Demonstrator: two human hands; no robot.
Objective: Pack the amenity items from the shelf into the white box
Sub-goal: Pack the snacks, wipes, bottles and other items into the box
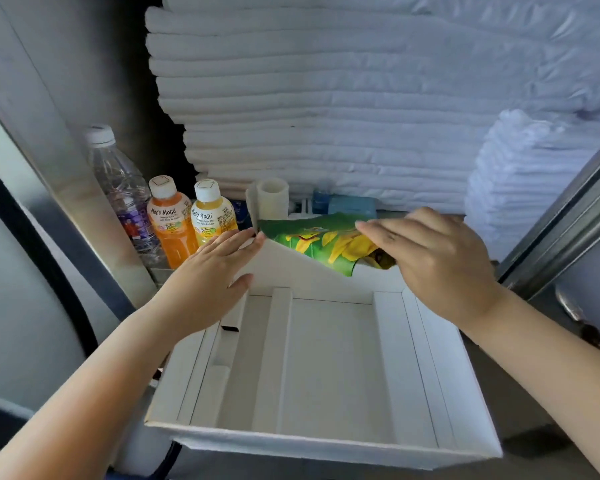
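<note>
An open white cardboard box lies in front of me, its inside bare. My left hand rests with straight fingers on the box's raised far-left flap. My right hand reaches over the far right corner and its fingers curl onto a green and yellow snack bag, which lies just behind the box's far wall. On the shelf at the left stand an orange Mogu Mogu bottle, a yellow Mogu Mogu bottle and a clear water bottle.
A pale cylinder and blue packets sit behind the snack bag. Tall stacks of folded white towels fill the shelf's back, with a smaller white pile at right. Metal frame edges run down both sides.
</note>
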